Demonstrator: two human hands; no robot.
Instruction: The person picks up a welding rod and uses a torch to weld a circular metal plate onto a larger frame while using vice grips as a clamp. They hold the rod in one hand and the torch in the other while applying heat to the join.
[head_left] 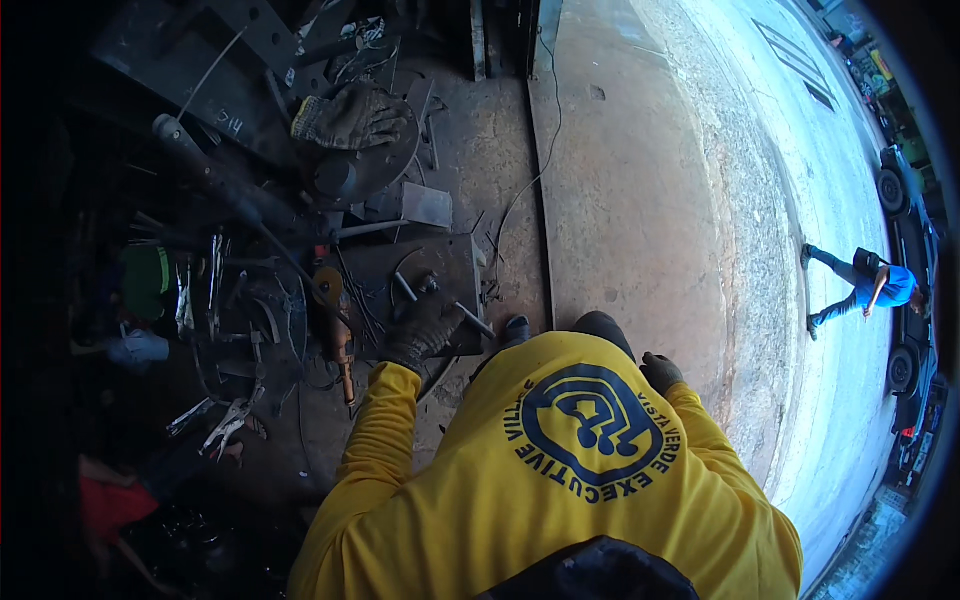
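My left hand (420,325), in a dark work glove, is over a dark metal bench top (455,262). Its fingers are curled round a short metal rod (474,320), whose pale end sticks out to the right. Just beyond the fingers lie a small bolt-like piece (428,283) and a thin metal bar (404,286). An orange angle grinder (341,335) with a round disc lies left of that hand. My right hand (661,373), also gloved, hangs low beside my body over the floor. Its fingers look curled, and nothing shows in them.
A worn glove (352,116) lies on a round metal plate further off. Locking pliers (232,425) and scattered tools are at left. A cable (550,150) crosses the floor. A person in blue (880,285) walks near a parked vehicle (908,330); someone in red (112,500) is at lower left.
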